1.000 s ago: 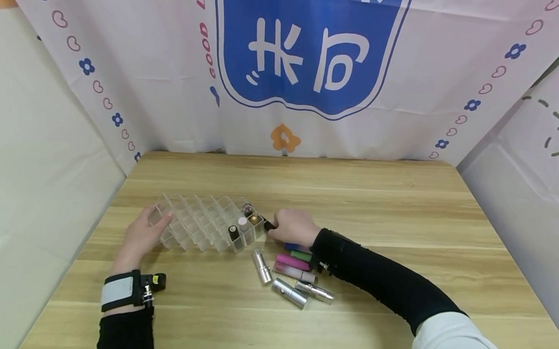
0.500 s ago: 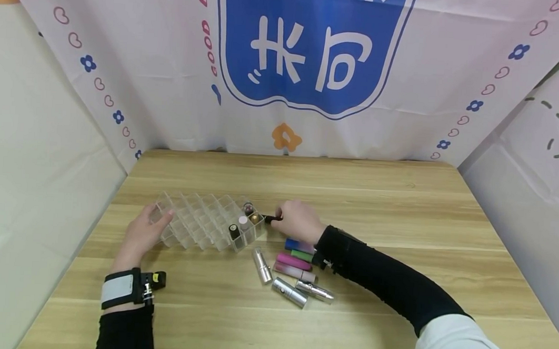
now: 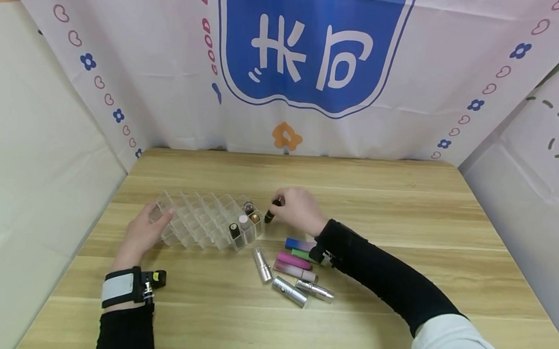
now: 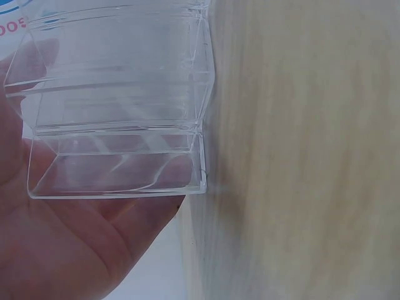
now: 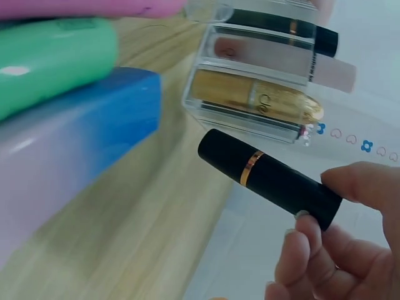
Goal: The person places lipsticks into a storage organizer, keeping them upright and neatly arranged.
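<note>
A clear plastic lipstick organizer (image 3: pixel 196 220) with diamond-shaped compartments stands on the table, and my left hand (image 3: pixel 141 230) grips its left end. The left wrist view has the palm against the organizer's end wall (image 4: pixel 119 165). Beyond the organizer's right end, my right hand (image 3: pixel 301 210) pinches a black lipstick (image 5: pixel 269 178) with a gold band by one end, between thumb and fingers. The lipstick is tilted, its other end close beside the organizer. Several tubes fill the right-end compartments, among them a gold lipstick (image 5: pixel 250 97), a pale pink tube (image 5: pixel 331 72) and a black one (image 3: pixel 234 230).
In front of the right forearm lie several loose tubes: a blue-and-lilac one (image 3: pixel 299 244), a green one (image 3: pixel 301 255), a magenta one (image 3: pixel 294 260), a pink-and-white one (image 3: pixel 295 272) and silver ones (image 3: pixel 289 291). A printed cloth (image 3: pixel 178 111) hangs behind the wooden table (image 3: pixel 377 201).
My right hand has risen and moved slightly away toward the back, and the black lipstick has swung from nearly level to a steeper tilt. My left hand keeps its grip on the organizer.
</note>
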`<state>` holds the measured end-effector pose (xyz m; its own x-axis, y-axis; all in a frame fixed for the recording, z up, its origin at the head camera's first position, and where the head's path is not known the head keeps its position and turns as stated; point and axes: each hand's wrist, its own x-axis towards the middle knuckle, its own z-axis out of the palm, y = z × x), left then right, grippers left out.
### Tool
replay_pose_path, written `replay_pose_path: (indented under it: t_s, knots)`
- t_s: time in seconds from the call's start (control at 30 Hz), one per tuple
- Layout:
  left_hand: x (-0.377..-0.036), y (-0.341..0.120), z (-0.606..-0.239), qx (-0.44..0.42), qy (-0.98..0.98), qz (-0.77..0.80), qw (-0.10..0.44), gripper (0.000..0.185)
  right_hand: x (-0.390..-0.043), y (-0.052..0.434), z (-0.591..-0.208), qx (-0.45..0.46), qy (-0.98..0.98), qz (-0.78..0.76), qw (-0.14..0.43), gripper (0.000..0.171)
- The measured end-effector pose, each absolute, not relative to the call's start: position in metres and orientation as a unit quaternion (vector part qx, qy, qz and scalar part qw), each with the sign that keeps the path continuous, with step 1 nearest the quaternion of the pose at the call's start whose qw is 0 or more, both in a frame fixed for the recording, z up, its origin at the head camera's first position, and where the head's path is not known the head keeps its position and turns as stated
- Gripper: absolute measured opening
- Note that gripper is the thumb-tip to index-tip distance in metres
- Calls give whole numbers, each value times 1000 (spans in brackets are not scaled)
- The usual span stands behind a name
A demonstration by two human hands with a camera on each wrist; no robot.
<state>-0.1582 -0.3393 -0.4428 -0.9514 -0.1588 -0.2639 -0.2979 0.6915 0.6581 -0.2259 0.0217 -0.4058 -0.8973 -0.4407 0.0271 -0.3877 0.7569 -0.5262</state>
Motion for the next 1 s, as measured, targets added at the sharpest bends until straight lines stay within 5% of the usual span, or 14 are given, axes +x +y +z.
replay_pose_path:
  t_s: [1.0]
  knots:
    - [-159,-339,-443,-119,916,372,88,96,-227,15,-366,-217,909,-357,-7,21]
